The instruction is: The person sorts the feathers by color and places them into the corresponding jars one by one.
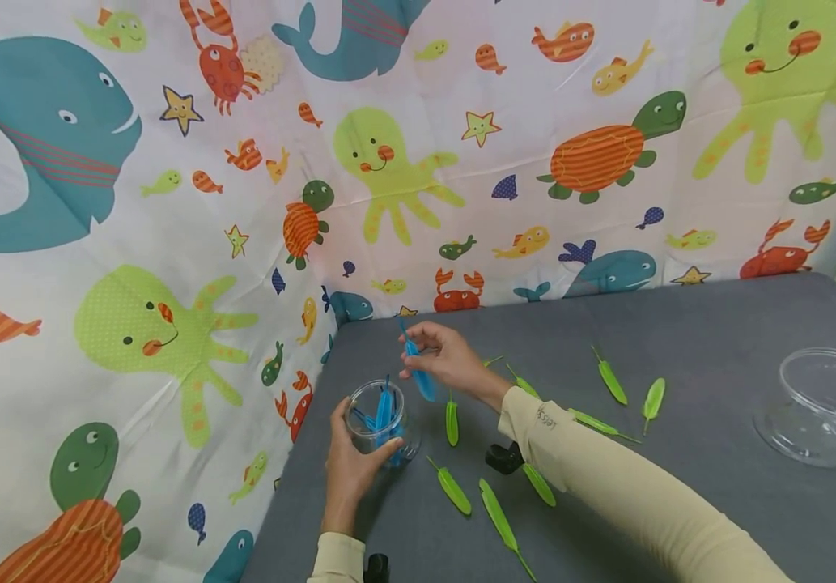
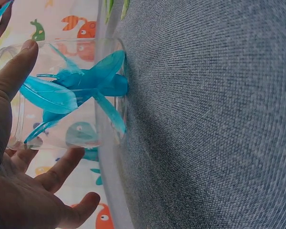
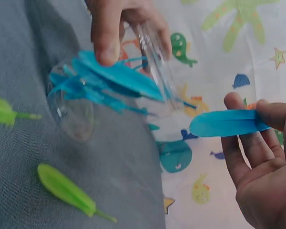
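Note:
My left hand (image 1: pixel 354 465) grips a clear jar (image 1: pixel 412 441) from its left side, thumb across the front and fingers around the back. Several blue feathers (image 2: pixel 93 81) lie at angles inside the jar, which stands on the grey cloth; one quill pokes above the rim. Up and to the right of the jar's mouth, my right hand (image 1: pixel 449 356) pinches a single blue feather (image 3: pixel 224 123) between thumb and fingers. In the head view that feather's quill points up and its broad end hangs down.
Several green feathers (image 1: pixel 452 490) lie scattered over the grey table cloth (image 1: pixel 709 348), some partly behind the right forearm. A clear footed bowl (image 1: pixel 814 433) stands at the far right. A curtain (image 1: pixel 490 170) printed with sea animals hangs along the back and left.

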The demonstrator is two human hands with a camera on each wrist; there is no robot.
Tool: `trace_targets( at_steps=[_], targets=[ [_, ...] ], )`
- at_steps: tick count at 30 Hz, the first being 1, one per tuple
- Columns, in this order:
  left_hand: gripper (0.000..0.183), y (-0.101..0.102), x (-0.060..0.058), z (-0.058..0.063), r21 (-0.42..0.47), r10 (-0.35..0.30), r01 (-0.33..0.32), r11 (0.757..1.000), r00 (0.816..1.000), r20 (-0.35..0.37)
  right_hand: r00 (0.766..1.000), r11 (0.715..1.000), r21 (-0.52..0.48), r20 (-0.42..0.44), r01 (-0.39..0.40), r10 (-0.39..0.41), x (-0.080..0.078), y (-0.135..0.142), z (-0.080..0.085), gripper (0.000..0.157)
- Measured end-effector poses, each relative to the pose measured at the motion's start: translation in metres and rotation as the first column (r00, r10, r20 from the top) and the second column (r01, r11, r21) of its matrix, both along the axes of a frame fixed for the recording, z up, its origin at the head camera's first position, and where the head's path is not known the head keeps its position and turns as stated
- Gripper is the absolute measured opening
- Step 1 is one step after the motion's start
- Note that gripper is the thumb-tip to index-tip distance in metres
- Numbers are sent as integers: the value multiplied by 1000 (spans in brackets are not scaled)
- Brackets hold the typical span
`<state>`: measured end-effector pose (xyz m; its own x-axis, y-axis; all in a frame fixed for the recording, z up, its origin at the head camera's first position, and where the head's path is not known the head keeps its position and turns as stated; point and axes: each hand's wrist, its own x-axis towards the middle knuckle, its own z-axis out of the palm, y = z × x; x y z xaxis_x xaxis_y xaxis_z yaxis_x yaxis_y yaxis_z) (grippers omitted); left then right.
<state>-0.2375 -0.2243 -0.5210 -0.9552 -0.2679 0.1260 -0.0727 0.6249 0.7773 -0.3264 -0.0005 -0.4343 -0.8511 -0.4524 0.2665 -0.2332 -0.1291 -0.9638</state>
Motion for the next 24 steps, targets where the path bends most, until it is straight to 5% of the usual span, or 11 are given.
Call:
trace_targets(
  at_steps=[24],
  targets=[
    [108,-3,-2,1,7,-9,9,1000,1000,16,999,999,12,2,49,-49,11,-72,-3,25]
  ],
)
